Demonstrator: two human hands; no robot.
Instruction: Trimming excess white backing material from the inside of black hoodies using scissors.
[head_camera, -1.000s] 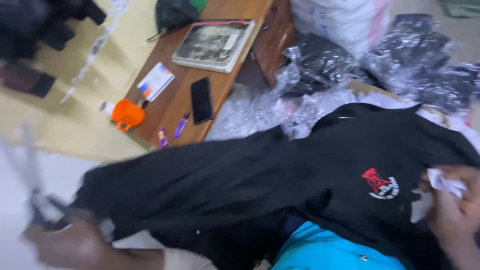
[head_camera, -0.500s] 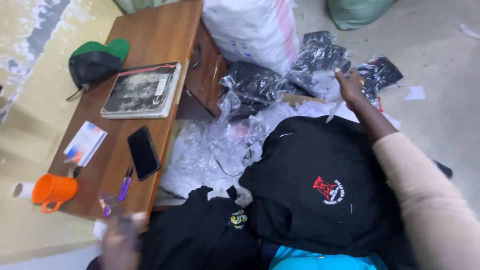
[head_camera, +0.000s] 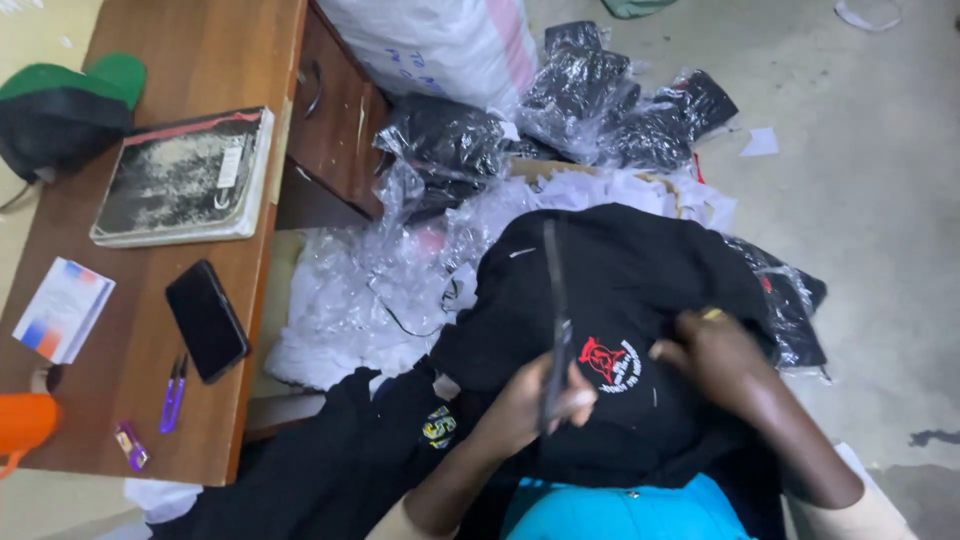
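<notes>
Floor — one black garment (head_camera: 640, 290), two hands (head_camera: 525, 405).

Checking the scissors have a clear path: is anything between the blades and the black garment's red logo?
Nothing visible. The left hand holds the scissors against the black garment, beside the red logo; right hand presses nearby.

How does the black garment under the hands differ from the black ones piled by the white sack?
The black garment under the hands is unwrapped and spread open, its red and white emblem showing; the bagged garments are folded and sealed in clear plastic. The left hand holds scissors over it and the right hand presses it; nobody touches the bagged ones. Both are black fabric.
</notes>
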